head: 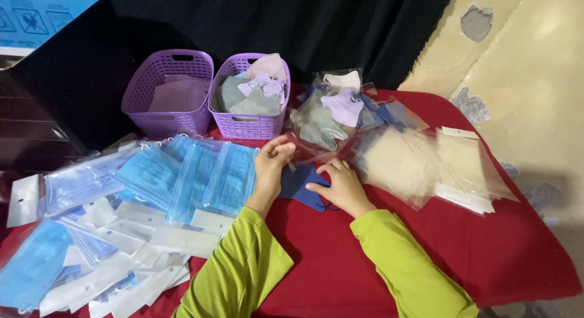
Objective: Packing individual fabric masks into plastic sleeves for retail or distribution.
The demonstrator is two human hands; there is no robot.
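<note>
A dark blue face mask (299,183) lies on the red tablecloth (474,245) in front of me. My right hand (338,184) rests flat on its right side. My left hand (271,162) is raised at the mask's left edge, its fingers pinching the edge of a clear plastic sleeve (307,149) that lies over the mask's far side. Both arms wear lime green sleeves.
Two purple baskets stand at the back: the left basket (167,90) holds pale cloth, the right basket (249,123) grey and pink masks. Bagged light blue masks (201,172) spread over the left. Loose masks (340,105) and a stack of clear sleeves (426,166) lie to the right.
</note>
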